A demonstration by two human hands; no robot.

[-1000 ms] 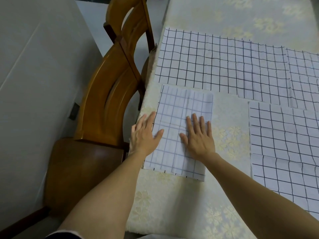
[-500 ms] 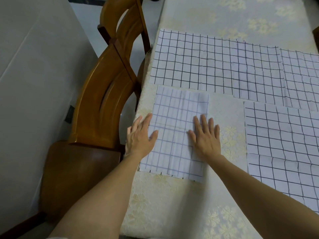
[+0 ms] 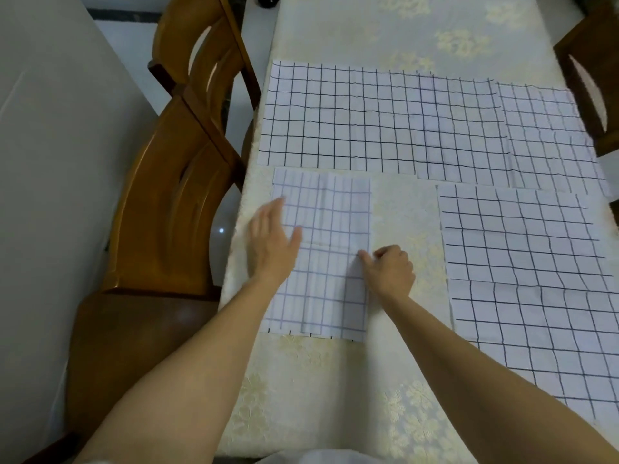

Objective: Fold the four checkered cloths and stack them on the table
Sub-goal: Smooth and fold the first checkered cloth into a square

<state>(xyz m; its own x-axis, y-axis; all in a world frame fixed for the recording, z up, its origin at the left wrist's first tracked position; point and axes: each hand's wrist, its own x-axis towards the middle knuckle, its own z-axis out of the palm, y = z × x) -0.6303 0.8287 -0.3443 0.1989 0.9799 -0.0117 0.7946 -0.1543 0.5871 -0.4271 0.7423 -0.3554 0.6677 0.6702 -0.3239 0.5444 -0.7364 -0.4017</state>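
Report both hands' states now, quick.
Left hand: open, fingers straight, at the left edge of the folded cloth.
Right hand: fingers curled, pinching that cloth's right edge.

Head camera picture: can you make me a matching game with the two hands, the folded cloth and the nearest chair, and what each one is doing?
Things:
1. left hand
2. right hand
3. folded checkered cloth
4. wooden chair

States:
A. standing beside the table
B. fingers curled, pinching a cloth edge
C. lying flat, touched by both hands
D. fingers straight, open

Pairs: 1-D, 2-B, 3-C, 4-A
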